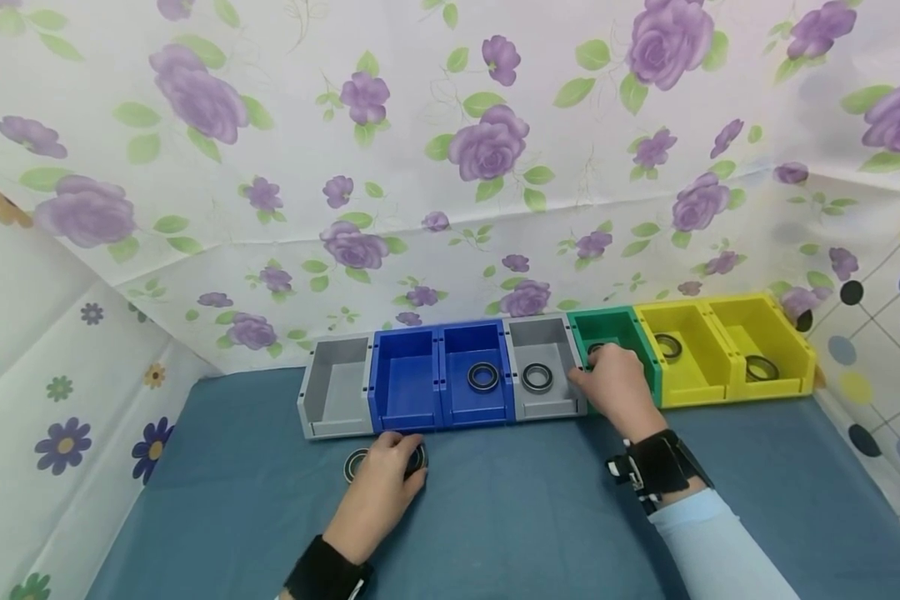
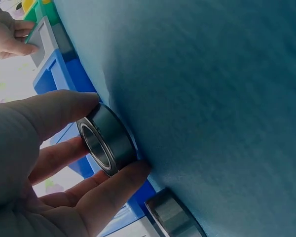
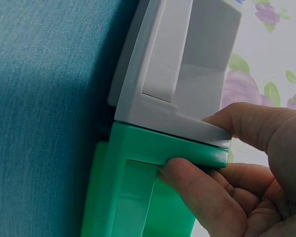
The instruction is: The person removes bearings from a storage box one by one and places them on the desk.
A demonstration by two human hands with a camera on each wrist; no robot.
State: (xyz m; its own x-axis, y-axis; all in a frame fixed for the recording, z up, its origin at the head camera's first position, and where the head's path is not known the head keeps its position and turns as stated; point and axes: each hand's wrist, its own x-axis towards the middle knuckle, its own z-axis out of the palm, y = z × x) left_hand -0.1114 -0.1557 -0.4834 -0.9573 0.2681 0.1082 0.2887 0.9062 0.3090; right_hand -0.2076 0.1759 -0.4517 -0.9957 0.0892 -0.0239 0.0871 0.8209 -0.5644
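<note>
My left hand [image 1: 378, 492] pinches a ball bearing [image 2: 114, 138], a dark metal ring, between thumb and fingers at the blue cloth. Just beside it lies a second bearing [image 2: 171, 212], partly covered by the hand in the head view. My right hand [image 1: 618, 383] is at the green bin [image 1: 648, 367], its thumb over the grey bin's side wall and its other fingers on the green side. Close by those fingertips a bearing [image 1: 594, 348] shows inside the green bin; the right wrist view hides it.
The bins stand in a row against the flowered backdrop. Bearings lie in the right blue bin [image 1: 450, 333], right grey bin [image 1: 521, 333] and both yellow bins [image 1: 690, 379]. At the left are a grey bin [image 1: 337, 387] and another blue bin [image 1: 405, 375].
</note>
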